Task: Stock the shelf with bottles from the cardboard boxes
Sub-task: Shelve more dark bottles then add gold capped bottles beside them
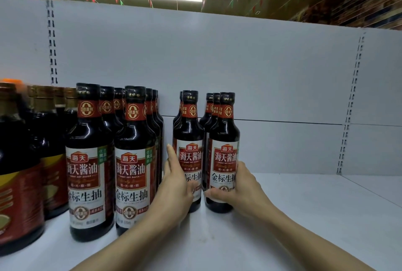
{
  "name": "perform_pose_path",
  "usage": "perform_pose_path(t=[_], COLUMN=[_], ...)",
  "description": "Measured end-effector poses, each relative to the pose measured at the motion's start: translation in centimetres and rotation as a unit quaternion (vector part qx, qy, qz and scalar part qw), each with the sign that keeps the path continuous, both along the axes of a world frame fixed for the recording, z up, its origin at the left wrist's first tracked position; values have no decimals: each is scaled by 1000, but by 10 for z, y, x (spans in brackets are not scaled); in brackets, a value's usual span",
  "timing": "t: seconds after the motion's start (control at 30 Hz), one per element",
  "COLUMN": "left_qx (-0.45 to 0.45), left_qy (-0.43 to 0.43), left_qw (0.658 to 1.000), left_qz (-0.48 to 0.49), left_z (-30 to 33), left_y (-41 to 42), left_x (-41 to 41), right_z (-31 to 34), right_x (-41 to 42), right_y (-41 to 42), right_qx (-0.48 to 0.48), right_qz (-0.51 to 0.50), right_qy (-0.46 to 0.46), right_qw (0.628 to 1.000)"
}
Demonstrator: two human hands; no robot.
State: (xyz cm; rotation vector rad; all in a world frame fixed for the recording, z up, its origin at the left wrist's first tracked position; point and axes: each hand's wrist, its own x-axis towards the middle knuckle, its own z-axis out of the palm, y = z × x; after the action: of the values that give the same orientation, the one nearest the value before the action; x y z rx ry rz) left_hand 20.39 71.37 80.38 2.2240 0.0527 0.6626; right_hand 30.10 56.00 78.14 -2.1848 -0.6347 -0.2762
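On shelf (304,205) | left grip (176,186), right grip (241,190) clasp bottles (189,135) | jugs (19,172) far left

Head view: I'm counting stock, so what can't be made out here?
- Rows behind the front soy sauce bottles: hidden by the front ones, depth uncountable.
- Large bottle at left: cut by the frame edge and blurred.
- Left hand fingertips: hidden behind the bottle it touches.
- Cardboard boxes: out of view.

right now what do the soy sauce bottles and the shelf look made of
Soy sauce bottles: likely glass, possibly clear plastic; glossy dark shoulders with sharp highlights, paper-looking printed labels.
Shelf: seemingly painted metal; matte pale grey, with slotted uprights in the back panel.
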Motion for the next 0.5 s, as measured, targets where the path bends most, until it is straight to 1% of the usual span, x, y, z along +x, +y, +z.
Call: perform_pose_path(t=[0.23,0.5], left_qx=[-5,-8], left_qy=[-9,-1], left_qw=[1000,1000], left_qz=[1,10], left_z=[-2,-3], left_y=[-2,-5], left_x=[-2,-8], right_z=[-8,-10], right_x=[5,-3], right_y=[3,2], right_qx=[-5,0], right_qz=[-11,-26], right_qy=[-13,1], right_qw=[1000,1000])
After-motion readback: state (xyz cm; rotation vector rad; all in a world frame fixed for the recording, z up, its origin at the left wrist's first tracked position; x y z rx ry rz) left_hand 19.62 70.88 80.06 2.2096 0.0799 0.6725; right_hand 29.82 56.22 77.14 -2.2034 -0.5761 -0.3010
